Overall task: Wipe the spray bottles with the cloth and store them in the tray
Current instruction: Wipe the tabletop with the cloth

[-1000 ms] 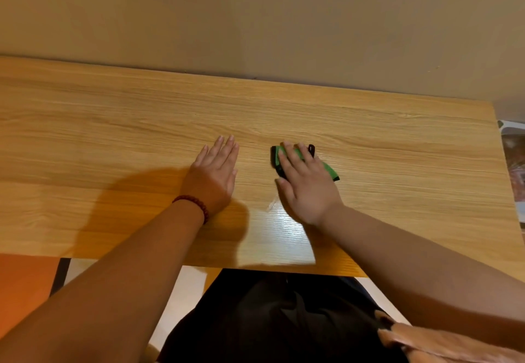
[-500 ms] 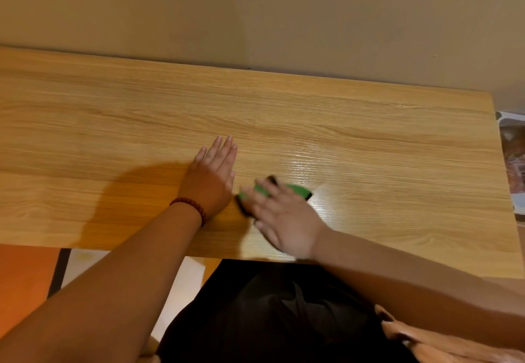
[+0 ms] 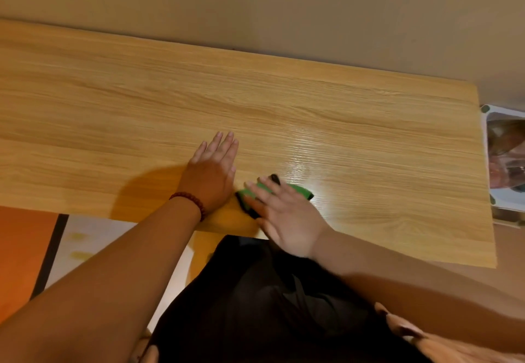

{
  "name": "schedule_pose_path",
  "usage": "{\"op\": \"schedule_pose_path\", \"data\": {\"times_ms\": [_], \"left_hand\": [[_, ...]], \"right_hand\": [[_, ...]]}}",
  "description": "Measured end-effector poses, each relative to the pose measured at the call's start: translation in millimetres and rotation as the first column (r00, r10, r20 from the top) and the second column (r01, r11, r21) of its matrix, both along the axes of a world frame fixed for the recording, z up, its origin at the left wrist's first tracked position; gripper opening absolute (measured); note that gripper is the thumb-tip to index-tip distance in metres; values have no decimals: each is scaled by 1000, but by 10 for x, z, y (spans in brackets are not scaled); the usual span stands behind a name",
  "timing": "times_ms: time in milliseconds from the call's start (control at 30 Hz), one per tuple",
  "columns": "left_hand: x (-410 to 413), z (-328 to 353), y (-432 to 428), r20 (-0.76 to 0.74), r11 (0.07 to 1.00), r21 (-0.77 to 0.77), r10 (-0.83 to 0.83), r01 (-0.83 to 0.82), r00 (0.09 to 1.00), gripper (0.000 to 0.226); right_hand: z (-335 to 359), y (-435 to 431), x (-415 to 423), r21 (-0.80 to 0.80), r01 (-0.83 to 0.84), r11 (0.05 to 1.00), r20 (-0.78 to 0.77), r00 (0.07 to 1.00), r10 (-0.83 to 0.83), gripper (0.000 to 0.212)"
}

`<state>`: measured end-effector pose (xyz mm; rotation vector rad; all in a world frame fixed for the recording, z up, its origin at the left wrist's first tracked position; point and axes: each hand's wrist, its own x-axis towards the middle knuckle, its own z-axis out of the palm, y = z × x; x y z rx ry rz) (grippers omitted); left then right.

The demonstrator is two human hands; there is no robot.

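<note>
A green cloth with a black edge (image 3: 300, 192) lies flat on the wooden table (image 3: 312, 112), close to its near edge. My right hand (image 3: 287, 217) presses on the cloth with straight, spread fingers and covers most of it. My left hand (image 3: 211, 169) rests flat on the table just left of the cloth, fingers straight, a dark red bead bracelet on its wrist. No spray bottle shows in the view.
A clear container with a white rim (image 3: 505, 161) sits past the table's right end; its contents are blurred. A beige wall runs behind the table. Below the near edge are my dark clothing and an orange floor at the left.
My right hand has slid the cloth from the middle of the table toward me and to the left, near the front edge. My left hand has stayed flat in place.
</note>
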<state>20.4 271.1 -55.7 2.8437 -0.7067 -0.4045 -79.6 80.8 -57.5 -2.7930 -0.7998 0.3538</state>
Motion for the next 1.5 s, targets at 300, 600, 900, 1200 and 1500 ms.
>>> {"op": "schedule_pose_path", "data": {"times_ms": [300, 600, 900, 1200, 1500], "left_hand": [[-475, -24, -486, 7, 1000, -25, 7, -7, 1000, 63], [-600, -49, -779, 9, 999, 29, 29, -30, 1000, 60], [-633, -12, -835, 26, 997, 60, 38, -40, 999, 59], [-749, 108, -1177, 38, 992, 100, 72, -75, 997, 56], [-886, 101, -1907, -35, 992, 82, -90, 93, 995, 56]], "right_hand": [[70, -577, -358, -63, 473, 879, 39, 881, -472, 58], [85, -1320, -554, -94, 683, 724, -22, 726, -688, 66], [32, -1172, -813, -85, 335, 938, -14, 941, -338, 57], [114, -1458, -842, -135, 611, 780, -13, 786, -618, 66], [125, -2213, -825, -103, 748, 656, -28, 657, -754, 61]]}}
